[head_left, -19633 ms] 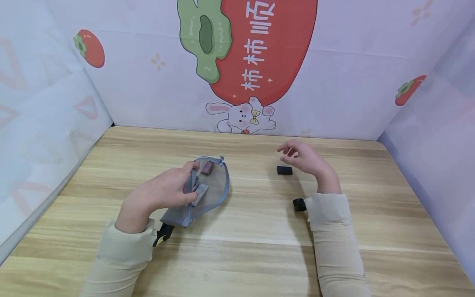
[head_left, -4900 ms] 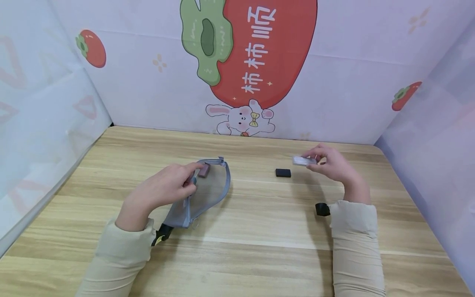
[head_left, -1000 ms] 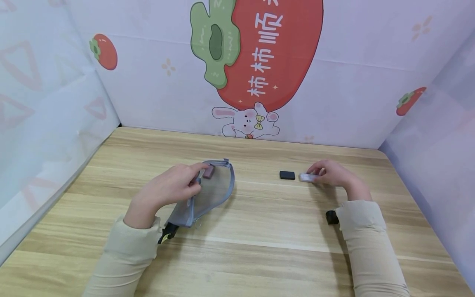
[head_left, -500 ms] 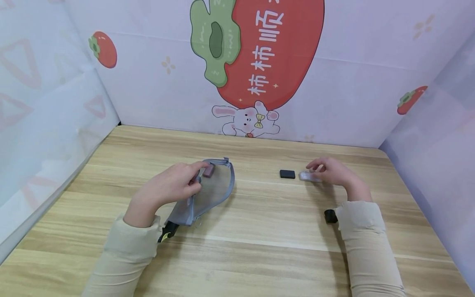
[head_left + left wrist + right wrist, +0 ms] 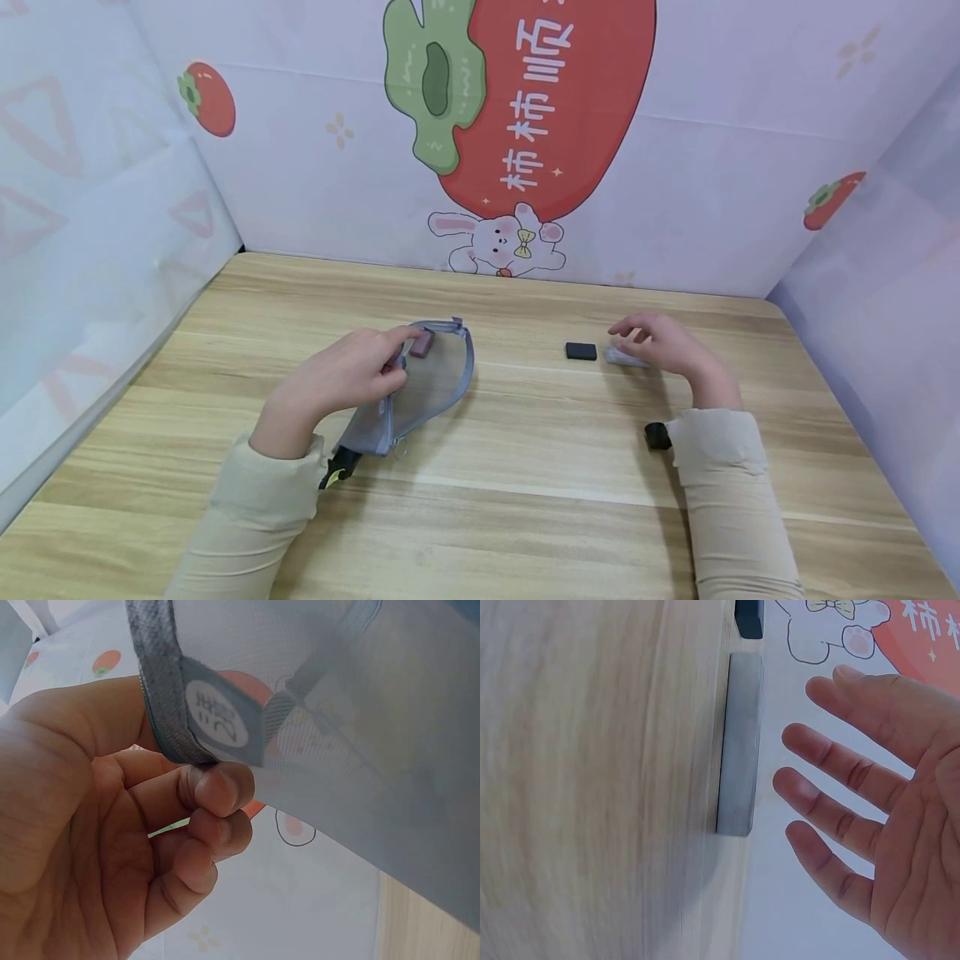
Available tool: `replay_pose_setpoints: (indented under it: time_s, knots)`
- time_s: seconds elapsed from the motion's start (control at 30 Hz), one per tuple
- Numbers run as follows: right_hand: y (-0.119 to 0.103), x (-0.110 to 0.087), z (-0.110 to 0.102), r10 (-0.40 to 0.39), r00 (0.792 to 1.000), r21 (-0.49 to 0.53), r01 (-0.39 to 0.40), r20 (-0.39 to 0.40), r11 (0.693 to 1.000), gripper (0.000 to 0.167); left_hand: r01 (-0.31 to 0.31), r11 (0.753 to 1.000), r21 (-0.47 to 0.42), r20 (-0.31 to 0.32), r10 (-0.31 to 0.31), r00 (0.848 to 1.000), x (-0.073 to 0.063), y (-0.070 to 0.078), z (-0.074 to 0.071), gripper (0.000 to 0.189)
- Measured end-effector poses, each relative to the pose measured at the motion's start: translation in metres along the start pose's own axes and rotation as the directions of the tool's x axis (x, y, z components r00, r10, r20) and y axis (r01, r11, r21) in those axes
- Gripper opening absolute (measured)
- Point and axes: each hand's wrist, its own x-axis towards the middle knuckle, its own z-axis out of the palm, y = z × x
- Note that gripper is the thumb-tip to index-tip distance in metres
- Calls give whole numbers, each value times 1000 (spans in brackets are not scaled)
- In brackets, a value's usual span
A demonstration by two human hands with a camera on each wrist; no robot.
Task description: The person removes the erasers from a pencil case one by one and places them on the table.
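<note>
My left hand (image 5: 337, 379) grips the zipped rim of a grey-blue mesh pouch (image 5: 435, 387). In the left wrist view, curled fingertips hold that edge below a tag (image 5: 217, 712). The pouch mouth gapes, and a small maroon block (image 5: 422, 344) shows inside; whatever else lies behind my hand is hidden. My right hand (image 5: 671, 348) hovers with loose fingers just over a pale, translucent-looking block (image 5: 624, 357). From the right wrist view, the fingers are spread and apart from this block (image 5: 741, 746). A small black block (image 5: 581, 351) lies directly left of it.
The wooden tabletop (image 5: 510, 533) ends at a printed back wall (image 5: 697, 200). Pale side walls bound it left and right. Black wrist-camera pieces (image 5: 657, 436) stick out at both sleeves.
The pale block was in the pouch at first, then in my right hand in the air. Now it lies beside the black block; my right fingers have released it and lifted slightly.
</note>
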Motion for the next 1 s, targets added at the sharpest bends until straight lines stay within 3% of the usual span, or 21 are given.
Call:
replay_pose_setpoints:
  time_s: [1.0]
  knots:
    - [-44,18,16,-112,993,18,113,-38,993,30,2,1000,-5,3,-2,1000,1,0,1,51]
